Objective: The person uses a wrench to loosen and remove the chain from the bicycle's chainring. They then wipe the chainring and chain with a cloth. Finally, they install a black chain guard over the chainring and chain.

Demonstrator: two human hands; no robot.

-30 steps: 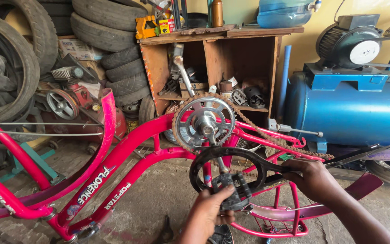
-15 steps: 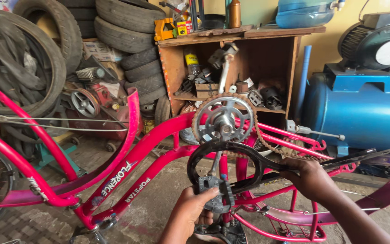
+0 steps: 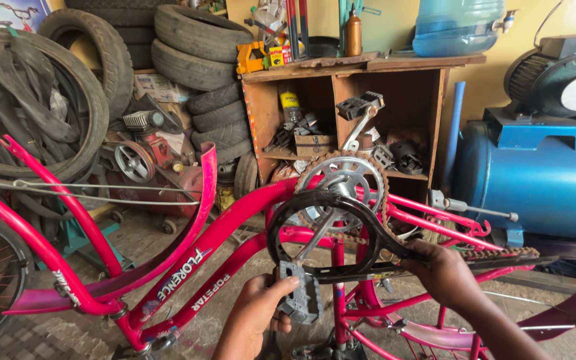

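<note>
A glossy black chain guard [image 3: 328, 230] rings the rusty-toothed chainring [image 3: 343, 183].

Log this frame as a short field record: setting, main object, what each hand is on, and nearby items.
setting: cluttered bicycle workshop
main object: pink bicycle frame, upside down
left hand: grips the grey pedal
right hand: holds the black chain guard beside the chainring
chain: runs right from the chainring
nearby: stacked tyres, wooden shelf, blue compressor tank

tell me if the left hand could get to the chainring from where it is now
Probably yes: the left hand grips the grey pedal just below the chainring, but the black chain guard partly covers it.
</note>
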